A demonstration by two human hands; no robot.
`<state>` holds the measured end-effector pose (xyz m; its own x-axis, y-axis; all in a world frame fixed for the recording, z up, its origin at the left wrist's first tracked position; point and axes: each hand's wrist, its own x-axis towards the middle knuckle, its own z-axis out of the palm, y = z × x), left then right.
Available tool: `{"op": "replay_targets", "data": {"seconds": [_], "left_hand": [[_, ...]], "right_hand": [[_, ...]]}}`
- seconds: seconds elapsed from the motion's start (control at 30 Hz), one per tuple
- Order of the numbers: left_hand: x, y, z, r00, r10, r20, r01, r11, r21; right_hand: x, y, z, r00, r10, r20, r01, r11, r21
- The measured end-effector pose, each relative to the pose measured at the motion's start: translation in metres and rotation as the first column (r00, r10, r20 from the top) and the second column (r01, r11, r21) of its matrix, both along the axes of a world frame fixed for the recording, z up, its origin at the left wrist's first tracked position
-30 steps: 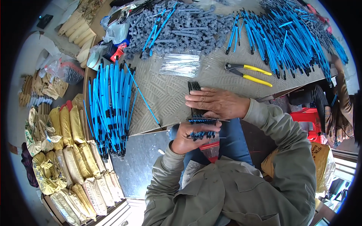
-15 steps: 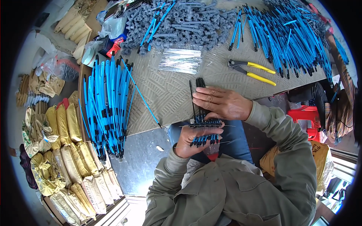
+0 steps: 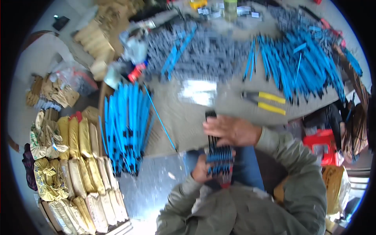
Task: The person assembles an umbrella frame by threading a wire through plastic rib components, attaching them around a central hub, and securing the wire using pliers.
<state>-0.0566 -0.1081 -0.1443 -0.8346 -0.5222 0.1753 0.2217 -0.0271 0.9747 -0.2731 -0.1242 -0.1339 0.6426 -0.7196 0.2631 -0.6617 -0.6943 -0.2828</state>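
Clasping one gathered blue-and-black rod bundle (image 3: 219,155) above our lap (image 3: 249,166) with our left hand (image 3: 200,169), we rest our right hand (image 3: 234,130) over its black end, grip unclear; loose blue rods (image 3: 307,66) lie ungathered on the tabletop (image 3: 231,94).

Pliers (image 3: 271,97): yellow plastic-looking grips, dark metal head
Tabletop (image 3: 188,117) under the pliers: matt grey
Clear packet (image 3: 199,92) left of the pliers: glossy film
Grey parts (image 3: 219,55) beyond the pliers: dull plastic look
Held bundle (image 3: 219,157) nearer than the pliers: plastic-looking strips
Right sleeve (image 3: 293,150) nearer than the pliers: matt, creased cloth
Gold packets (image 3: 73,135) far left of the pliers: crinkled, shiny
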Motion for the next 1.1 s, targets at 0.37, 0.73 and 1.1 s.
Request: {"op": "replay_targets", "data": {"seconds": [0.37, 0.73, 1.1], "left_hand": [[0.018, 0.002, 0.009, 0.969, -0.11, 0.223, 0.194, 0.895, -0.402], [0.031, -0.016, 0.034, 0.949, -0.067, 0.307, 0.173, 0.927, -0.332], [0.083, 0.007, 0.014, 0.959, 0.159, 0.235, -0.12, 0.978, -0.173]], "right_hand": [[0.01, 0.02, -0.003, 0.991, 0.072, 0.114, -0.073, 0.997, 0.004], [-0.002, -0.019, -0.028, 0.986, 0.034, 0.165, -0.024, 0.998, -0.063], [0.009, 0.005, -0.019, 0.947, -0.084, 0.311, 0.052, 0.992, 0.112]]}}
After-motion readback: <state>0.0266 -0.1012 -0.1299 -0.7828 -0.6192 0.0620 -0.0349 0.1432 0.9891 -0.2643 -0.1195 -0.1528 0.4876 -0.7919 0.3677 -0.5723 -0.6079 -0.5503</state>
